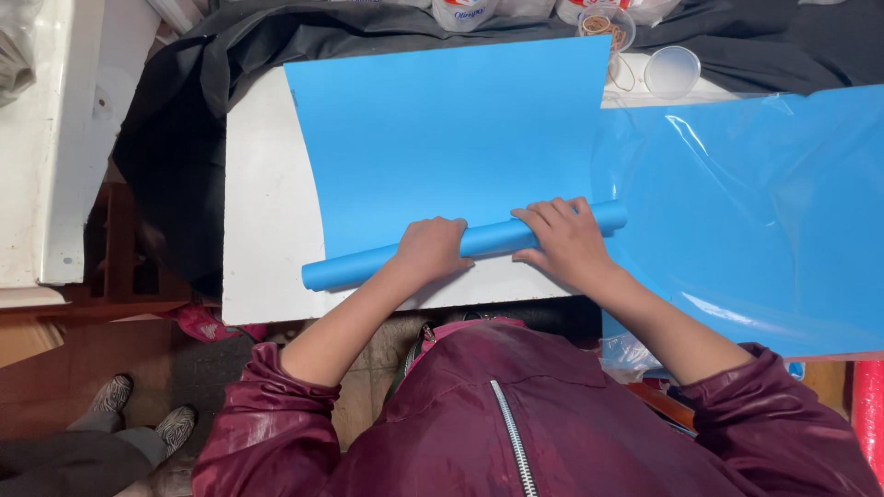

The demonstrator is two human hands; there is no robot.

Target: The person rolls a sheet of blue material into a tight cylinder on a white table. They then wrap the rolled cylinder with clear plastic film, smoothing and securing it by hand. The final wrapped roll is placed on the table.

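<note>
A large blue paper sheet [451, 138] lies on a white tabletop [262, 230], its near edge rolled into a tube [493, 239] that runs from lower left to upper right. My left hand [431, 248] wraps over the tube near its middle. My right hand [564, 241] presses down on the tube further right, fingers spread across it. The left end of the roll [318, 274] sticks out past the sheet.
A stack of blue sheets in clear plastic wrap [764, 221] lies to the right. Black cloth [184, 120] covers the back and left. A clear cup [672, 72] and a tub of rubber bands [606, 26] stand behind. Another person's shoes [138, 414] are at bottom left.
</note>
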